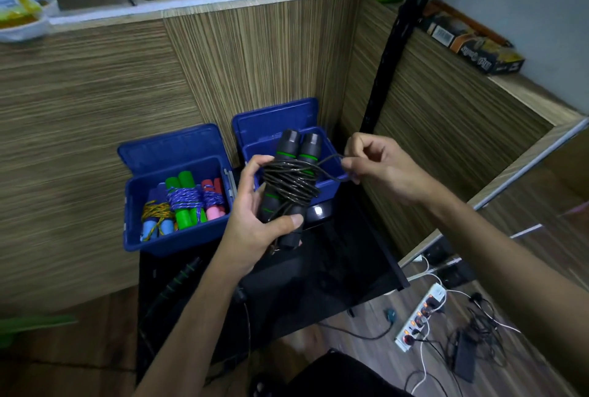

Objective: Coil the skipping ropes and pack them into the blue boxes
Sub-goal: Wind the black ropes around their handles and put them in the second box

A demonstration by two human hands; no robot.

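— Head view: what do the hands hold?
— Left hand (255, 221) grips two black foam-handled skipping rope handles (294, 154), thin black cord (291, 183) wound round them. Right hand (376, 164) pinches the cord's loose loop.
— Where?
— Above the right open blue plastic box (328, 187); the left blue box (178, 239) holds coiled coloured ropes (185, 202).

Two bare forearms reach up from the bottom of the frame toward its centre. The left hand (255, 221) sits just left of centre, fingers and thumb curled in a grip. The right hand (379, 167), slightly higher and right of centre, pinches with thumb and forefinger, remaining fingers loosely curled.
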